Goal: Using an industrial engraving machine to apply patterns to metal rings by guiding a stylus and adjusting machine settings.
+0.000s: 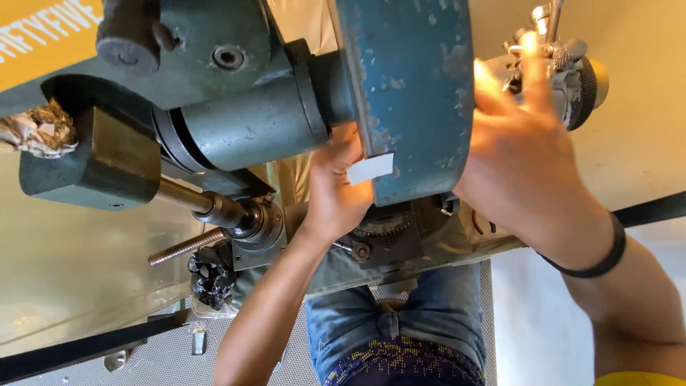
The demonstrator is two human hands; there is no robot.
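My left hand (334,191) reaches up under a worn blue machine cover (407,86) and pinches a small white tab (370,169) against the cover's lower edge. My right hand (518,146), with a black band on its wrist, lies with stretched fingers against the cover's right side. Its fingertips touch a metal fitting with a knurled black knob (582,75). The palm side of that hand is hidden and the light washes it out.
A grey-green machine head (243,121) with a thick cylinder fills the upper left. Below it are a threaded rod (187,246), a chuck-like part (250,221) and a dark crumpled lump (211,275). A dial plate (382,229) sits under the cover. My jeans (400,322) show below.
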